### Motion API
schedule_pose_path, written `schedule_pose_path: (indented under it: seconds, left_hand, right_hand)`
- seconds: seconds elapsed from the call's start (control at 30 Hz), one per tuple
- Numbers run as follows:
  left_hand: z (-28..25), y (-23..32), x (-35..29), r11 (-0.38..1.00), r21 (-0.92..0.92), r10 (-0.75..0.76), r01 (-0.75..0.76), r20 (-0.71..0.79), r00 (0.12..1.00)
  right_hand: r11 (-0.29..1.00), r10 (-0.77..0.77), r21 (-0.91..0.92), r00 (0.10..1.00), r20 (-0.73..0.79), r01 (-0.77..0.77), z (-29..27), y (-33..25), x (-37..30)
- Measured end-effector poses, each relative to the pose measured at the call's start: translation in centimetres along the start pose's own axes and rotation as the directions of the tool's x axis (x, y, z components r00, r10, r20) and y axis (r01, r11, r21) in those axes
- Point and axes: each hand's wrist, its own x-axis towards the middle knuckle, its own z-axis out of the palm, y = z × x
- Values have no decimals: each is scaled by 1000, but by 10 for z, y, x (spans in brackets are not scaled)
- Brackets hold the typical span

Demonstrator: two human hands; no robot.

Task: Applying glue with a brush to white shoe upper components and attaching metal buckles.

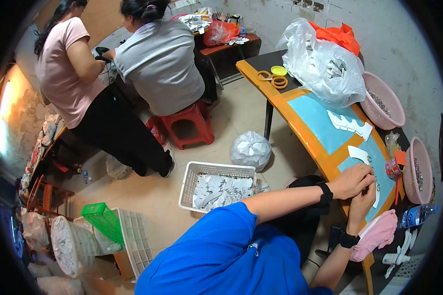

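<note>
- The left hand [350, 181] lay curled on the blue mat [316, 122] of the orange-edged table [307, 137], fingers pressed together over a small part; what it pinched could not be told.
- The right hand [363, 200] met it from below, fingers bent, touching a white curved strip [376, 196].
- The strip ran lengthwise away from the person, its far end hidden by the hands.
- A similar white piece [359, 154] lay just beyond.
- A pink cloth [377, 233] sat near the right wrist.
</note>
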Motion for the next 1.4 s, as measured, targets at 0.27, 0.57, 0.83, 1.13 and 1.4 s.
schedule_pose_path:
  seconds: [0.27, 0.57, 0.83, 1.13, 1.4]
  left_hand:
    - [6, -2, -1, 999, 33, 14, -12, -56, 998]
    - [4, -7, 6, 997, -31, -74, 70, -157, 985]
    - [-62, 59, -2, 968, -250, -102, 3, -384, 918]
    - [-126, 149, -27, 891, -448, -199, 70, -249, 948]
    - [-151, 190, -7, 869, -492, -157, -58, -384, 910]
  right_hand:
    - [994, 25, 108, 1000, -16, -23, 1, 16, -1]
    - [881, 176, 443, 984, 21, -167, 27, 40, 15]
    - [672, 98, 726, 990, 103, -142, 49, -96, 32]
    - [636, -171, 758, 931, 322, -145, 17, -173, 42]
    - [546, -442, 837, 859, 260, 27, 9, -192, 83]
